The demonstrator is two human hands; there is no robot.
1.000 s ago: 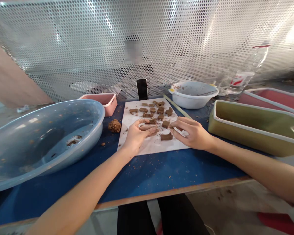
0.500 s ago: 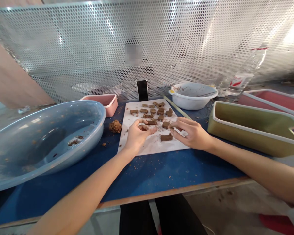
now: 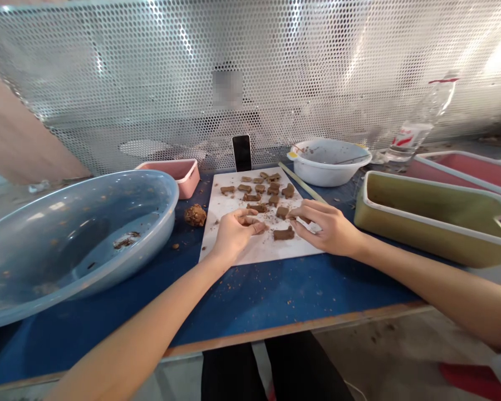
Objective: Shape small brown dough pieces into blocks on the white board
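Note:
Several small brown dough-like cutouts (image 3: 252, 197), some animal-shaped, lie on a white board (image 3: 250, 257). Over the board's left half, my left hand (image 3: 232, 234) has its thumb and fingers closed together; whatever they grip is mostly hidden. My right hand (image 3: 323, 225) is at the board's right side, its thumb and fingertips pinching a small brown dough piece (image 3: 291, 218). Between the hands, one larger cutout (image 3: 284, 234) lies near the front, with a squarish piece (image 3: 282, 212) just behind it. Crumbs are scattered around them.
A big blue basin (image 3: 167, 223) stands left, with a brown crumbly lump (image 3: 195, 215) beside it. Behind are a pink box (image 3: 188, 181), a phone (image 3: 242, 153) and a white bowl (image 3: 329, 174). A pale stick (image 3: 303, 182), green bin (image 3: 421, 236) and bottle (image 3: 417, 125) are right.
The thumb and fingers of my left hand have drawn closer together, over the same area of the board. My right hand has barely moved.

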